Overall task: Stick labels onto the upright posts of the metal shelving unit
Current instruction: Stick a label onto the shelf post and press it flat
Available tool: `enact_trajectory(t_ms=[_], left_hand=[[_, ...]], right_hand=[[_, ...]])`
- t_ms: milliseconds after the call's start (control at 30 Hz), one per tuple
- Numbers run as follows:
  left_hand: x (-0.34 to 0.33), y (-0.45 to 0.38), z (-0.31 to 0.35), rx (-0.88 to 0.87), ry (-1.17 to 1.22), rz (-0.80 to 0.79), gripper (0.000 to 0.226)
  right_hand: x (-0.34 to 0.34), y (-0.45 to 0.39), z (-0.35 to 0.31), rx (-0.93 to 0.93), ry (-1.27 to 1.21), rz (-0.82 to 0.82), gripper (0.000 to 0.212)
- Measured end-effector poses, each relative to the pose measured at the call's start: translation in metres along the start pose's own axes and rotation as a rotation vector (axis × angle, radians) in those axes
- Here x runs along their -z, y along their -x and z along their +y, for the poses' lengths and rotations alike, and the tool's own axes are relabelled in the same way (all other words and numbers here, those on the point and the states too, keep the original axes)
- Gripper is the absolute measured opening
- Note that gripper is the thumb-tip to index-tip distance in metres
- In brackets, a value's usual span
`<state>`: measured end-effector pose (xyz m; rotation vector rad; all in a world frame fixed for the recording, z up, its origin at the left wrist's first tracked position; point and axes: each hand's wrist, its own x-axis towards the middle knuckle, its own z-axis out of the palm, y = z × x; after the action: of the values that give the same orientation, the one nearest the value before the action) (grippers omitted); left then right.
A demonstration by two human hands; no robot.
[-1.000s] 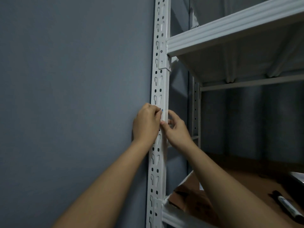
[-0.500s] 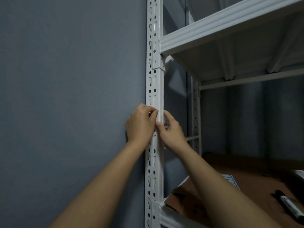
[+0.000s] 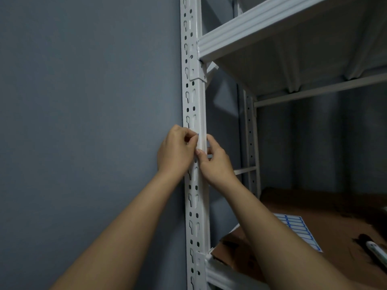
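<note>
Hands meet on the white post (image 3: 195,105) of the shelf unit, about halfway up what we can see. We hold a small white label (image 3: 200,141) there. The label is long and thin. It stands up and down, the same way the post runs, on the post's front corner.

Our left hand (image 3: 177,151) comes in from the wall side. Its fingers curl, and the fingertips (image 3: 193,140) press on the label's upper left edge. Our right hand (image 3: 215,162) comes in from the shelf side. Its thumb touches the label's bottom end, and its first finger lies along the label's right side. So the label sits between the two hands, pinched at its edges.

We can see only a strip of the label, because fingers hide the rest. A tiny blue mark shows near its top. It is white on a white post, so its edges are hard to tell.

A grey wall (image 3: 83,101) is just left of the post. Low on the right, a sheet (image 3: 301,229) of blue-edged labels lies on a brown board (image 3: 335,210); our right arm covers part of it. A pen (image 3: 377,251) is cut off at the right edge.
</note>
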<state>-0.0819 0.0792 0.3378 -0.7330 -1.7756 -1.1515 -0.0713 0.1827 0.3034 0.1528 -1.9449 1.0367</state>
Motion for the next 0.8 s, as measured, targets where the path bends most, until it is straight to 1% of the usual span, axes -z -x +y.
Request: enact_trajectory(t_ms=[133, 400, 667, 800], left_hand=[[0.0, 0.001, -0.004, -0.027, 0.045, 0.001, 0.01], [-0.002, -0.002, -0.004, -0.058, 0.023, -0.002, 0.012], [-0.002, -0.001, -0.003, -0.024, 0.084, 0.015, 0.012], [-0.001, -0.006, -0.001, -0.033, -0.005, 0.001, 0.016]], right_hand=[[0.001, 0.001, -0.004, -0.027, 0.016, 0.004, 0.052], [-0.001, 0.006, -0.01, -0.045, 0.058, 0.005, 0.053], [0.003, 0.009, -0.015, -0.051, 0.084, 0.006, 0.052], [0.003, 0.01, -0.016, -0.048, 0.097, 0.008, 0.052]])
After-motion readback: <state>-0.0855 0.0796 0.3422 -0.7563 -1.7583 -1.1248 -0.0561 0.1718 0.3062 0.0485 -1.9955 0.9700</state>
